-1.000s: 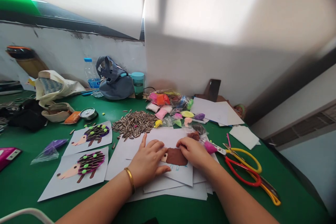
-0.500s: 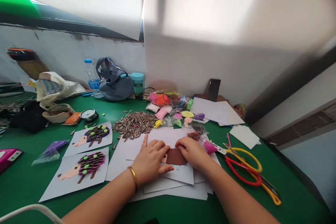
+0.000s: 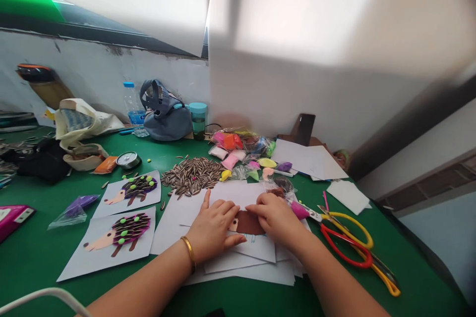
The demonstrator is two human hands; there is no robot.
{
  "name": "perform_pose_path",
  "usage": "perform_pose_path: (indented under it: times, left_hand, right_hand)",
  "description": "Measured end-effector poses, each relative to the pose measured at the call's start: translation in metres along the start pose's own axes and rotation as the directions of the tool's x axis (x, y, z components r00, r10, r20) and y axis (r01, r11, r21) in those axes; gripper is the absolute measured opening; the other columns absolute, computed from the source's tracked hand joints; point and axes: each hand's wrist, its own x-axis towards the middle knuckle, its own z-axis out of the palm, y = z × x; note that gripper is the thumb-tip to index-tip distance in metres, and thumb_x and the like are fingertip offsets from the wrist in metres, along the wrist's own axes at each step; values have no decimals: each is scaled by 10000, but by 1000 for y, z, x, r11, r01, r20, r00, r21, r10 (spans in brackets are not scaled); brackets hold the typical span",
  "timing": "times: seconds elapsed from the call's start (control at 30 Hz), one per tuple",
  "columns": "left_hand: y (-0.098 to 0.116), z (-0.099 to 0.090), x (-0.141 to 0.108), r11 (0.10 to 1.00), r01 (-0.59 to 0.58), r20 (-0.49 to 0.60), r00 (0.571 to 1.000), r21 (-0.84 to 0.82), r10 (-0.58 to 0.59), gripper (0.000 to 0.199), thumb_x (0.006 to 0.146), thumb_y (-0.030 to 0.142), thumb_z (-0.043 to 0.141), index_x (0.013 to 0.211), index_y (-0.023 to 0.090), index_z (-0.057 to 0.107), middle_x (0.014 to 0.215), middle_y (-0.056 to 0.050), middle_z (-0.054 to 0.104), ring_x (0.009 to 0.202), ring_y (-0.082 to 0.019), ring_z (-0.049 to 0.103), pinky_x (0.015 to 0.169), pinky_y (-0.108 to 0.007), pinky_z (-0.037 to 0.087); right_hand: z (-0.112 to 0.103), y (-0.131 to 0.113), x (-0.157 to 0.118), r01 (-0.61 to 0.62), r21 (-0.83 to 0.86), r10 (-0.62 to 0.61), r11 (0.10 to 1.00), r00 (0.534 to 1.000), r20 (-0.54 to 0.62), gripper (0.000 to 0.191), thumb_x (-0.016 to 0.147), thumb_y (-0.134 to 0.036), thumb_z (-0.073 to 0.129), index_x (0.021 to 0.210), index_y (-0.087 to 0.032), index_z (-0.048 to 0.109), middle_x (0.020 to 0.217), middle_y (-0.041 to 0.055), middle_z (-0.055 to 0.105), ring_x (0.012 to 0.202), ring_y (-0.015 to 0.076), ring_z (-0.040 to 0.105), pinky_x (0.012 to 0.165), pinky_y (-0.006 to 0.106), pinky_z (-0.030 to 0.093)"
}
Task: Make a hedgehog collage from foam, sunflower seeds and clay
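Observation:
Brown modelling clay [image 3: 250, 223] lies flattened on a white sheet of paper [image 3: 260, 248], forming a hedgehog's body beside a pale clay face with a dark eye. Blue pen lines show below the clay. My left hand [image 3: 213, 223] rests on the sheet at the face side, its fingers spread and holding nothing. At the clay's upper right edge, my right hand [image 3: 277, 215] presses with a bent index finger; its other fingers are curled under. Two finished hedgehog pictures, an upper one [image 3: 130, 192] and a lower one [image 3: 122, 235], lie to the left.
Behind the paper is a heap of sunflower seeds [image 3: 193, 176], with bags of coloured clay [image 3: 230, 143] beyond it. Red and yellow scissors [image 3: 345, 242] lie at the right. A blue bag [image 3: 167, 119], a water bottle [image 3: 134, 109] and a phone [image 3: 305, 129] stand along the wall.
My right hand has shifted slightly along the clay's upper edge, its index finger now stretched further left over it. My left hand stays in place. The view has turned slightly.

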Motion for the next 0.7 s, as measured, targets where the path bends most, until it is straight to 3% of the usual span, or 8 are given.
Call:
perform_pose_path:
  times: [0.3, 0.7]
  left_hand:
    - [3, 2, -3, 1000, 2, -1, 1000, 4, -2, 649, 824, 689, 515, 1285, 233, 545, 1172, -65, 628, 1107, -278, 530, 1149, -600, -32]
    - [4, 3, -3, 1000, 9, 2, 1000, 27, -10, 649, 818, 705, 504, 1276, 248, 553, 1154, -63, 614, 1099, -286, 519, 1139, -618, 1]
  right_hand:
    - [4, -10, -6, 47, -121, -45, 992, 999, 23, 361, 909, -154, 513, 1162, -368, 656, 942, 35, 579, 874, 197, 460, 735, 323, 285]
    - [-1, -3, -5, 12, -47, -11, 999, 1000, 15, 447, 878, -103, 490, 1225, -339, 644, 948, 45, 572, 911, 195, 480, 759, 314, 320]
